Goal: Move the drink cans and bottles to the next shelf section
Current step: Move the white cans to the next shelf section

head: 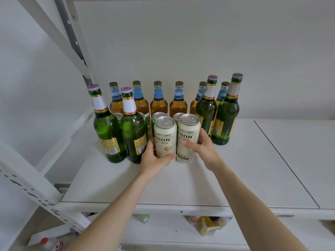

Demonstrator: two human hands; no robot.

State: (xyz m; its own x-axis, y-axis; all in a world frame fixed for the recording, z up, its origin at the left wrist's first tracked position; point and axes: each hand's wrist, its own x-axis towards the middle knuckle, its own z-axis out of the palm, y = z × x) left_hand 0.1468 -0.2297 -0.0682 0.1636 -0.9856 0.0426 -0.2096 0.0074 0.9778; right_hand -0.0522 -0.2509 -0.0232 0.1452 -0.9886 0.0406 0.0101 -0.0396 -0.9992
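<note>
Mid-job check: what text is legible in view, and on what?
"KRON", "AFT BEER" (first letters hidden): left can
"KRON", "AFT BEER": right can
"DAHE": rightmost amber bottle, neck label
Green bottle labels and the small print on both cans: too small to read.

L hand (153, 159) & R hand (204, 149) both curled, gripping.

A storeroom or shop stockroom: white slotted-metal racking (30, 189) with a white board shelf (181, 183) carrying ranked green glass beer bottles (108, 127).
</note>
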